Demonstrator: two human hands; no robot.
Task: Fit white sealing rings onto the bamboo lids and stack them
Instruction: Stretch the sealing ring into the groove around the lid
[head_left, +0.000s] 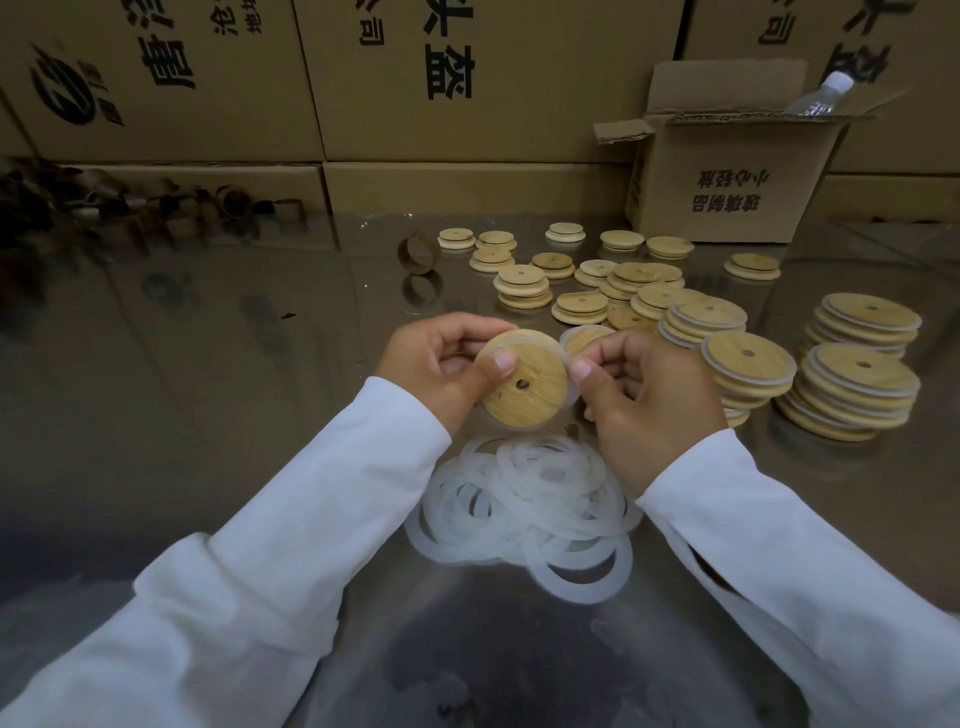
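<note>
Your left hand (434, 366) grips a bamboo lid (524, 387) held clear above the steel table (208, 374), thumb pressed on the lid's face near its upper left edge, fingers curled behind the rim. Your right hand (647, 395) pinches the white sealing ring (564, 349) at the lid's right edge; the ring shows as a pale band along the upper and right rim, and whether it is seated all round cannot be told. The lid's centre hole faces you. Directly below and nearer to you lies the heap of loose rings (530, 501), overlapping one another, between your two white sleeves (311, 519). To the right stand the ringed stacks (748, 366), four of them close together, the nearest just beside your right knuckles, and one single ringed lid (586, 338) lies just behind the held lid. Farther back the bare lids (522, 283) are scattered singly and in low piles. A cardboard tape core (418, 253) stands on edge at the left of these. An open box (727, 187) with a plastic bottle (821, 93) in it sits at the far right, against the wall of cartons (415, 78). Brown cores (234, 205), blurred, line the far left edge. Open table surface lies to the left of your left forearm and near you.
</note>
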